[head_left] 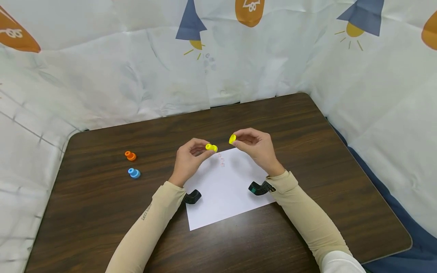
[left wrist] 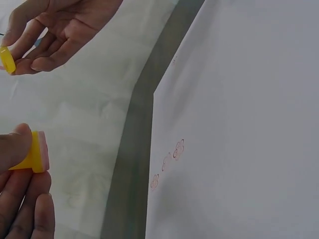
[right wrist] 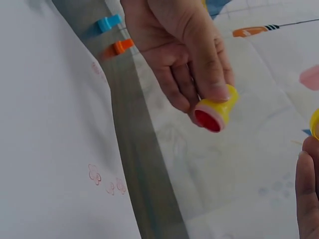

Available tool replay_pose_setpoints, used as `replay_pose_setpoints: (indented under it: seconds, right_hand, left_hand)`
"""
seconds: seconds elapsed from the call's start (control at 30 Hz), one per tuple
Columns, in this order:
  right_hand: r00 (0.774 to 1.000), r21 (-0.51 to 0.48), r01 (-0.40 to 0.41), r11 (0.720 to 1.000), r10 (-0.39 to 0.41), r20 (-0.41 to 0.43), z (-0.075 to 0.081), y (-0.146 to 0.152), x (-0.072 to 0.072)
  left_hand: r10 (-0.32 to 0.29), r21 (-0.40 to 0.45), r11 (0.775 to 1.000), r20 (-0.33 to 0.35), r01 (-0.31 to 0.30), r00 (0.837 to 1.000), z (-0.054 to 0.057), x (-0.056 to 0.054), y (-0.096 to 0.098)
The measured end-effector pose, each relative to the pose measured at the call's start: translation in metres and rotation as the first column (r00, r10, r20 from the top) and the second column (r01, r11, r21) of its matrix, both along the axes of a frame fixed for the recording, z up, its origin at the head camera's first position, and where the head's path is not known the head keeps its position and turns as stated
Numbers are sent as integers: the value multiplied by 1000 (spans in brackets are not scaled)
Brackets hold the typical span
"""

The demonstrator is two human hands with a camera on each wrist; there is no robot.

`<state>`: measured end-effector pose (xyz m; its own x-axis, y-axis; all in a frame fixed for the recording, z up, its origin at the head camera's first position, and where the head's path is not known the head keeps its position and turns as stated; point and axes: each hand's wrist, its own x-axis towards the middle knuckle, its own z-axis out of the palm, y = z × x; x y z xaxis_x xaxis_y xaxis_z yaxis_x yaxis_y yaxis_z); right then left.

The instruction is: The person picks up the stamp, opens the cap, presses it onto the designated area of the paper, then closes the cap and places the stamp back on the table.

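Observation:
My left hand (head_left: 188, 159) pinches a small yellow stamp (head_left: 211, 147) between thumb and fingers, over the far edge of a white sheet of paper (head_left: 222, 197). The stamp's red face (right wrist: 208, 119) shows uncovered in the right wrist view. A yellow cap (head_left: 232, 139) is pinched in the fingertips of my right hand (head_left: 256, 148), a short way right of the stamp and apart from it. Small red flower prints (left wrist: 166, 162) mark the paper near that far edge.
An orange stamp (head_left: 130, 156) and a blue stamp (head_left: 134, 173) stand on the dark wooden table (head_left: 102, 212) to the left. White patterned cloth (head_left: 143, 72) hangs behind the table and along its sides.

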<state>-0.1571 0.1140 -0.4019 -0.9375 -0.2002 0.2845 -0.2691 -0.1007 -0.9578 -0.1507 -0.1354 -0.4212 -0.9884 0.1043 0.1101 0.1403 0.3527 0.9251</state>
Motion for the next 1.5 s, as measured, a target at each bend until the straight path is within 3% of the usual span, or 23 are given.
replay_pose_setpoints:
  seconds: [0.3,0.53,0.97,1.5]
  right_hand:
    - [999,46,-8,999,6,37,-5,-6,1]
    - [999,71,-21,997,19,37,-10,-12,3]
    - [995,23,-94,995,94,13,-12,-18,7]
    - [987,69,-158,985,158,-2,-12,-22,11]
  left_hand:
    - [19,128,991,63,-27,998,0,7,-4]
    - [-11,243,970,65,-5,998,3,15,-2]
    - [-48,332,943,37,33,998,11,24,1]
    - [-66,396,917,30,49,997,9,28,5]
